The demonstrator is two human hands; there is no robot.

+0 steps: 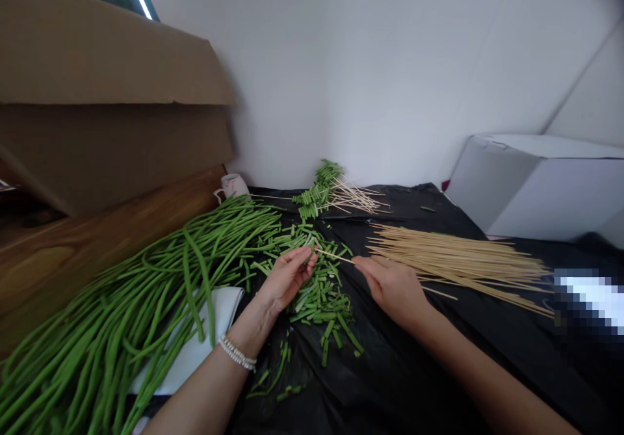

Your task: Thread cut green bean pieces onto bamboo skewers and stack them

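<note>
A thin bamboo skewer spans the gap between my two hands. My right hand is closed round its right part. At the other end, the fingers of my left hand pinch a short piece of green bean against the skewer's tip; whether the tip is inside it I cannot tell. Beneath and around my left hand lies a loose pile of cut bean pieces. Beyond it, several skewers threaded with bean pieces are stacked, their bare ends pointing right.
Long uncut beans heap at the left, partly over a white flat item. Bare skewers lie at the right on black plastic sheeting. A mug, a cardboard box and a white box stand farther back.
</note>
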